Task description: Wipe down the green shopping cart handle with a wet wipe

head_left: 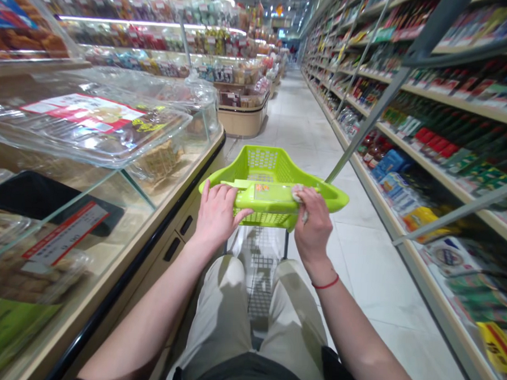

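Observation:
A lime-green shopping cart (272, 162) stands right in front of me, its perforated basket pointing down the aisle. My left hand (217, 213) rests over the left part of the cart's handle (274, 195), fingers curled across the top and thumb along the near side. My right hand (313, 221) is closed around a crumpled white wipe or tissue (296, 192), which touches the right part of the handle. Parts of the wipe stick out above and below the fingers. A small orange-marked label shows at the handle's middle.
To my left runs a glass-sided food counter (138, 189) with packaged trays on it. Tall stocked shelves (451, 149) line the right side, with a slanting metal bar (367, 119) in front. A rounded display stand (242, 118) stands ahead beside the tiled aisle (290, 101).

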`<action>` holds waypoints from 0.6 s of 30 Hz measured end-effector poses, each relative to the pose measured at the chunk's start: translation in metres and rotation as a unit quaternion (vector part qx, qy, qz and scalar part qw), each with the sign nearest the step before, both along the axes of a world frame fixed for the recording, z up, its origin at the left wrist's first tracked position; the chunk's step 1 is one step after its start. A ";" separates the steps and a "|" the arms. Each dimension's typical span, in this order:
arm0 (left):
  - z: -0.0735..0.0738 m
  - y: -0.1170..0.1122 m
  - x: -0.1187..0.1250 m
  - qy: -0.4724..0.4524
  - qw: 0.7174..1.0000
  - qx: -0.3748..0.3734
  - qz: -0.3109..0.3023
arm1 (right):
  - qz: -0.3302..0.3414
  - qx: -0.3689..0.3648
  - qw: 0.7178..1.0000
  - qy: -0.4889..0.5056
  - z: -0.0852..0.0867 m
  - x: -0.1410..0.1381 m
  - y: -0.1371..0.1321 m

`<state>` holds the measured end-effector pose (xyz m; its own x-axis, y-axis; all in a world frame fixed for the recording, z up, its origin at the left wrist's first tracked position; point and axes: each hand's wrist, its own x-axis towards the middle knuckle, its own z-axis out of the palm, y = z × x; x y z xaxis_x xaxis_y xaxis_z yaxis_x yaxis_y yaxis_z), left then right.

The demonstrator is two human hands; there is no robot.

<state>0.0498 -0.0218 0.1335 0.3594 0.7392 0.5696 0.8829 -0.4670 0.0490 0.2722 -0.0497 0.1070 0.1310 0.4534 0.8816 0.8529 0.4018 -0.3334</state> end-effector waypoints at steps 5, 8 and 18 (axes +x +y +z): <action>0.003 -0.001 0.002 0.011 1.000 0.002 0.004 | 0.091 -0.045 0.989 -0.111 0.011 -0.060 0.009; 0.003 -0.001 0.000 0.011 1.000 0.004 0.002 | 0.118 -0.050 0.978 -0.165 0.013 -0.059 0.010; -0.005 0.005 0.000 -0.017 1.000 0.005 -0.007 | 0.082 -0.016 0.987 -0.136 0.003 0.040 -0.009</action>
<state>0.0502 -0.0167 0.1280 0.3500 0.7283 0.5892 0.8743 -0.4797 0.0736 0.3118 -0.0582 0.1097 -0.1865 0.4776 0.8586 0.8373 0.5344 -0.1154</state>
